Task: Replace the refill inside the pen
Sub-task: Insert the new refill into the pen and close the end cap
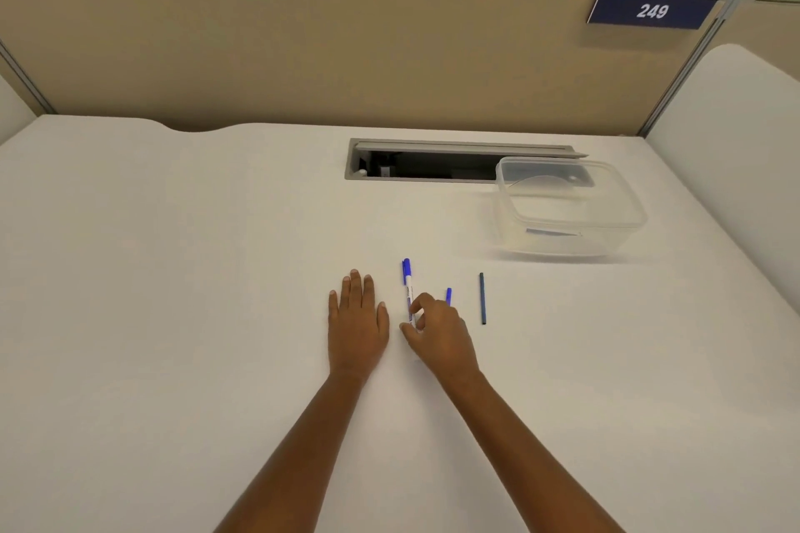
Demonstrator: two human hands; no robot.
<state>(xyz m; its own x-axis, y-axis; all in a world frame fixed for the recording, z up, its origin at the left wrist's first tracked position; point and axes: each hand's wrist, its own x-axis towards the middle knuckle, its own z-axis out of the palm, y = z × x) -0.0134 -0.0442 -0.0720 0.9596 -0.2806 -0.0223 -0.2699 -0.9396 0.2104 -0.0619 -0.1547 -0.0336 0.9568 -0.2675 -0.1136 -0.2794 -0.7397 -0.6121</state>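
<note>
A white pen [408,286] with a blue cap lies on the white desk [173,273], cap pointing away from me. My right hand [439,333] curls over its near end, thumb and forefinger touching the barrel. My left hand [357,320] lies flat and open on the desk just left of the pen. A short blue piece [448,296] sticks out behind my right hand's fingers, mostly hidden. A thin dark refill [482,298] lies alone to the right.
A clear plastic container [567,208] stands at the back right, partly over an open cable slot [433,162] in the desk. A beige partition with a sign reading 249 [651,10] closes the far edge. White side panels flank the desk.
</note>
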